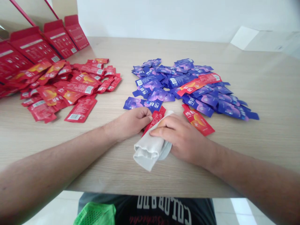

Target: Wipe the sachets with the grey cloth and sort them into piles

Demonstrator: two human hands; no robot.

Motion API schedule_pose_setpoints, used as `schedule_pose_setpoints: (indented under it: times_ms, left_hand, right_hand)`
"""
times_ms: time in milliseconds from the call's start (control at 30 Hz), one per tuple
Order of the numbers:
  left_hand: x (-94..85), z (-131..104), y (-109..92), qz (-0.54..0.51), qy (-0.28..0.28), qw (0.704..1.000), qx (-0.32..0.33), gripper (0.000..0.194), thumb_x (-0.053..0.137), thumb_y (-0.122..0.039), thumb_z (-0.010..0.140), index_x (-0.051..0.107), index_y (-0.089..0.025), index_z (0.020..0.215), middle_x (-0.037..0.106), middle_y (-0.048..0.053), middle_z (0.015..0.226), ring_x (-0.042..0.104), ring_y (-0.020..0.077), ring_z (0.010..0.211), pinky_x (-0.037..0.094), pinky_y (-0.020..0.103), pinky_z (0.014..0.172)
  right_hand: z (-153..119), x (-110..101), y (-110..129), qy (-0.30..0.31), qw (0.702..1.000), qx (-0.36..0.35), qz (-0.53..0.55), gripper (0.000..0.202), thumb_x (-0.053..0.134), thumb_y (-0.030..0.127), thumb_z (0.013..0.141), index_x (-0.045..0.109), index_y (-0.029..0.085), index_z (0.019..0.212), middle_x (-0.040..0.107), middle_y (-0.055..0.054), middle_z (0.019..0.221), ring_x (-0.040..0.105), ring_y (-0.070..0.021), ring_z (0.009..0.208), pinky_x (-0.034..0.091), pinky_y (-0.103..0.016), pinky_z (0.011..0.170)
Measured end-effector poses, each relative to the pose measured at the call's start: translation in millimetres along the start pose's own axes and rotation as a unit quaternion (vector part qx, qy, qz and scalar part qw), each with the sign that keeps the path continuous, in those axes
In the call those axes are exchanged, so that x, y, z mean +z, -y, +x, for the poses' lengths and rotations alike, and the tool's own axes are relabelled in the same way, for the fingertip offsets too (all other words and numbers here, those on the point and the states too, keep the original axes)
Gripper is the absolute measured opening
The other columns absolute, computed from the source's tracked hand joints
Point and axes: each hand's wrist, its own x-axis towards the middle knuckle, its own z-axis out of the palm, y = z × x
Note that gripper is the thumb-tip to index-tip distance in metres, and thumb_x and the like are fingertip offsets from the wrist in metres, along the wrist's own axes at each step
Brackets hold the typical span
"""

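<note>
My left hand (134, 123) is closed, its thumb and fingers pinching the left edge of a red sachet (155, 118). My right hand (185, 137) is wrapped round a folded white cloth (150, 145), which looks like a ribbed glove and lies against that sachet, covering its right part. Just past my right hand, another red sachet (198, 121) rests on the table. Beyond both hands spreads a pile of purple sachets (177, 80), and one red and orange sachet (199, 83) lies across its top.
At the left is a heap of red sachets (79, 82), with open red boxes (35, 45) standing behind it. A white box or flap (260, 40) sits at the back right. The wooden table (131, 178) ends near my body, where something green and meshed (97, 214) shows.
</note>
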Motion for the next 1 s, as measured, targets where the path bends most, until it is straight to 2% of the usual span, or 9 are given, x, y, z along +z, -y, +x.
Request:
schedule_pose_setpoints:
  times_ms: [133, 200, 333, 433, 567, 733, 800, 867, 1000]
  left_hand:
    - [-1.6, -0.1, 1.1, 0.010, -0.004, 1.000, 0.023, 0.018, 0.051, -0.034, 0.094, 0.056, -0.020, 0.084, 0.054, -0.004, 0.071, 0.048, 0.0109, 0.060, 0.037, 0.023, 0.054]
    - [-2.0, 0.0, 2.8, -0.002, 0.007, 1.000, 0.030, 0.018, 0.050, -0.034, 0.095, 0.054, -0.020, 0.085, 0.052, -0.004, 0.070, 0.046, 0.0105, 0.059, 0.036, 0.023, 0.054]
    - [-1.5, -0.2, 4.3, -0.037, 0.064, 0.996, 0.056, 0.018, 0.052, -0.034, 0.094, 0.053, -0.020, 0.083, 0.052, -0.004, 0.071, 0.046, 0.0102, 0.061, 0.037, 0.022, 0.055]
    - [-0.6, -0.9, 2.9, -0.069, 0.086, 0.992, 0.060, 0.019, 0.058, -0.035, 0.091, 0.053, -0.019, 0.082, 0.054, -0.004, 0.073, 0.048, 0.0101, 0.063, 0.039, 0.022, 0.056]
    - [0.3, -1.4, 2.8, -0.122, 0.070, 0.989, 0.041, 0.020, 0.060, -0.035, 0.090, 0.052, -0.019, 0.082, 0.053, -0.004, 0.071, 0.046, 0.0087, 0.059, 0.036, 0.021, 0.052]
    - [1.0, -0.4, 5.8, -0.157, 0.041, 0.987, 0.004, 0.018, 0.057, -0.034, 0.092, 0.050, -0.020, 0.083, 0.046, -0.007, 0.063, 0.038, 0.0072, 0.050, 0.027, 0.020, 0.045]
    - [0.1, 0.0, 5.1, -0.172, 0.024, 0.985, -0.003, 0.019, 0.056, -0.034, 0.091, 0.049, -0.020, 0.082, 0.044, -0.008, 0.060, 0.035, 0.0068, 0.047, 0.025, 0.020, 0.044]
    - [-3.5, -0.3, 2.7, -0.171, 0.003, 0.985, -0.001, 0.019, 0.056, -0.033, 0.091, 0.048, -0.020, 0.080, 0.041, -0.008, 0.059, 0.031, 0.0062, 0.046, 0.024, 0.020, 0.044]
    - [-24.2, -3.9, -2.9, -0.136, -0.009, 0.990, 0.029, 0.020, 0.054, -0.035, 0.092, 0.047, -0.020, 0.082, 0.042, -0.008, 0.062, 0.036, 0.0068, 0.051, 0.030, 0.020, 0.049]
  right_hand:
    - [-3.0, -1.6, 10.2, 0.060, 0.997, -0.058, 0.000, 0.023, 0.052, 0.024, 0.103, 0.070, 0.020, 0.117, 0.065, -0.008, 0.106, 0.057, -0.0225, 0.101, 0.051, -0.038, 0.087]
    - [-2.2, -3.7, 8.5, 0.060, 0.996, -0.062, -0.009, 0.024, 0.050, 0.024, 0.104, 0.070, 0.020, 0.117, 0.066, -0.008, 0.107, 0.057, -0.0224, 0.103, 0.050, -0.038, 0.090]
    - [2.9, -8.3, -16.1, -0.030, 0.999, -0.023, -0.027, 0.025, 0.053, 0.022, 0.102, 0.068, 0.018, 0.121, 0.065, -0.010, 0.113, 0.057, -0.0246, 0.108, 0.049, -0.043, 0.096]
    - [4.3, -10.1, -32.4, -0.082, 0.996, 0.026, -0.010, 0.025, 0.059, 0.016, 0.097, 0.066, 0.019, 0.121, 0.063, -0.010, 0.112, 0.059, -0.0241, 0.106, 0.050, -0.042, 0.094]
    - [0.9, -10.4, -17.3, -0.083, 0.996, 0.018, -0.020, 0.024, 0.058, 0.016, 0.098, 0.066, 0.017, 0.120, 0.063, -0.011, 0.110, 0.058, -0.0250, 0.106, 0.051, -0.043, 0.093]
    - [-1.2, -5.1, 20.8, 0.032, 0.995, -0.083, -0.054, 0.022, 0.051, 0.024, 0.103, 0.070, 0.020, 0.114, 0.067, -0.008, 0.104, 0.058, -0.0231, 0.099, 0.051, -0.039, 0.086]
    - [-1.1, -2.9, 20.5, 0.045, 0.994, -0.089, -0.043, 0.021, 0.053, 0.023, 0.102, 0.070, 0.020, 0.114, 0.067, -0.008, 0.103, 0.058, -0.0223, 0.098, 0.052, -0.037, 0.083]
    - [-1.8, -3.0, 11.8, 0.022, 0.998, -0.046, -0.029, 0.023, 0.056, 0.020, 0.100, 0.068, 0.019, 0.119, 0.066, -0.009, 0.106, 0.058, -0.0229, 0.100, 0.053, -0.039, 0.086]
    - [-4.6, -8.4, -4.2, -0.017, 1.000, -0.003, -0.010, 0.027, 0.059, 0.017, 0.096, 0.067, 0.021, 0.122, 0.065, -0.010, 0.110, 0.060, -0.0251, 0.099, 0.055, -0.044, 0.086]
